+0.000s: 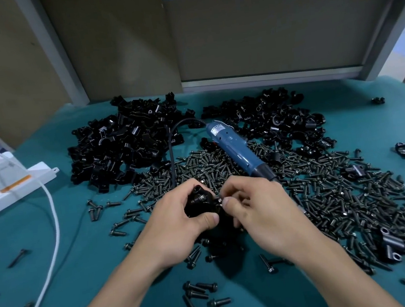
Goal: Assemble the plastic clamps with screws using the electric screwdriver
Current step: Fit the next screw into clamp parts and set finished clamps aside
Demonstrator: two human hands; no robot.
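My left hand (179, 221) grips a black plastic clamp (200, 200) just above the table's middle, with one screw sitting in its top. My right hand (258, 210) pinches a small black screw (218, 199) at the clamp's right side. The blue electric screwdriver (236, 149) lies unheld on the heap of screws (326, 189), just behind my right hand, its tip hidden by that hand. Its black cord (171, 152) loops back to the left.
Two heaps of black clamp parts (124, 144) (281, 119) lie at the back of the green mat (83, 268). Loose screws are scattered in front (202, 297). A white power strip (15, 184) and white cable (53, 246) sit at the left. Grey panels stand behind.
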